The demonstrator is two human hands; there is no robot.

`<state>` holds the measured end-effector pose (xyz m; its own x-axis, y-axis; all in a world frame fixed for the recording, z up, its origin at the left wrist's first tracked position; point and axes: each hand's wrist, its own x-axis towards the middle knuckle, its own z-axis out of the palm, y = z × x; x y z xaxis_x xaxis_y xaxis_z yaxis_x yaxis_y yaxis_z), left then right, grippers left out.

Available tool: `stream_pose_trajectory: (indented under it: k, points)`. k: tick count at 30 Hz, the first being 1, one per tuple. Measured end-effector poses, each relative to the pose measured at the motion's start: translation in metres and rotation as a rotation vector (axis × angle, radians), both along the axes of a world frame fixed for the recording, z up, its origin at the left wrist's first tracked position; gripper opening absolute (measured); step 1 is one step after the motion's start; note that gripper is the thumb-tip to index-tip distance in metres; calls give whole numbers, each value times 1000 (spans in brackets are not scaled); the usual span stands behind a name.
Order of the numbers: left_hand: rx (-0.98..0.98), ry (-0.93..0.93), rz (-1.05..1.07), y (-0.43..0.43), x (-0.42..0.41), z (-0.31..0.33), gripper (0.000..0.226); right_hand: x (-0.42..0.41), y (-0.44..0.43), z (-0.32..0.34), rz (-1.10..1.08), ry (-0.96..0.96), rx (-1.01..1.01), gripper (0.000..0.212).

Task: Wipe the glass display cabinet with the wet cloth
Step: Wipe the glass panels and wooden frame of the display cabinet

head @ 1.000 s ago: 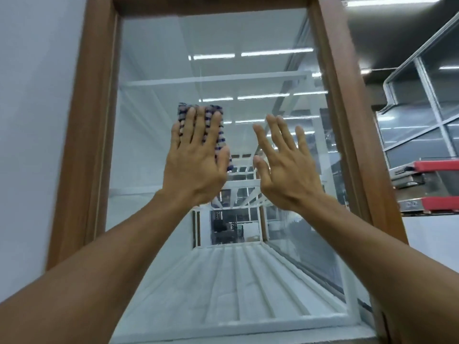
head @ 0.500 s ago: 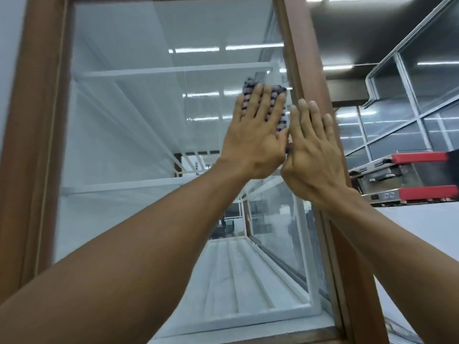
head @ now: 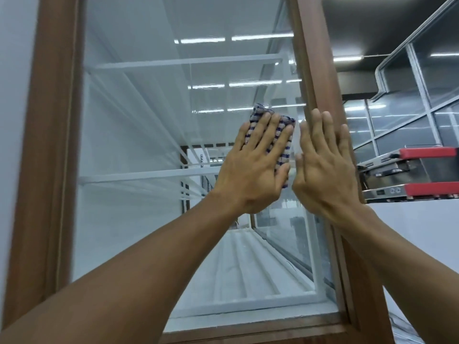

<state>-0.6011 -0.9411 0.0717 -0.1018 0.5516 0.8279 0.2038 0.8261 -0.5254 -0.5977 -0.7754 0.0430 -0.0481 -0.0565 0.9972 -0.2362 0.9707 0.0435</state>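
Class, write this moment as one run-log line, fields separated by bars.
left hand: flat, pressing blue-and-beige checked cloth on glass pane | right hand: bare, flat on brown wooden frame edge | stage: wiping near right edge

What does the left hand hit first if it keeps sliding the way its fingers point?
The left hand, flat on the cloth, points up and slightly right along the glass. Likely first contact: the brown wooden frame post on the right side, though depth is hard to judge.

Single head-worn view, close to the glass cabinet (head: 139, 145), facing forward along both outstretched forearms.
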Motion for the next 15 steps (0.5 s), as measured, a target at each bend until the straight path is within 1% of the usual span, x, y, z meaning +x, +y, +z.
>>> stream_pose_trajectory:
  k: [3,6,7,11,15]
  points:
    - [51,8,-4,-29,1,2,68,-1,-34,8,42,-38,93,65]
    - [86,3,-1,-60,3,4,69,-3,-67,17,89,-97,75,77]
    - [98,5,3,-70,4,6,70,-4,-76,20,87,-96,64,78]
    - [170,13,1,-114,8,10,70,-4,-120,26,88,-64,102,67]
    - [253,9,9,-163,11,11,71,-3,-168,31,101,-58,179,69]
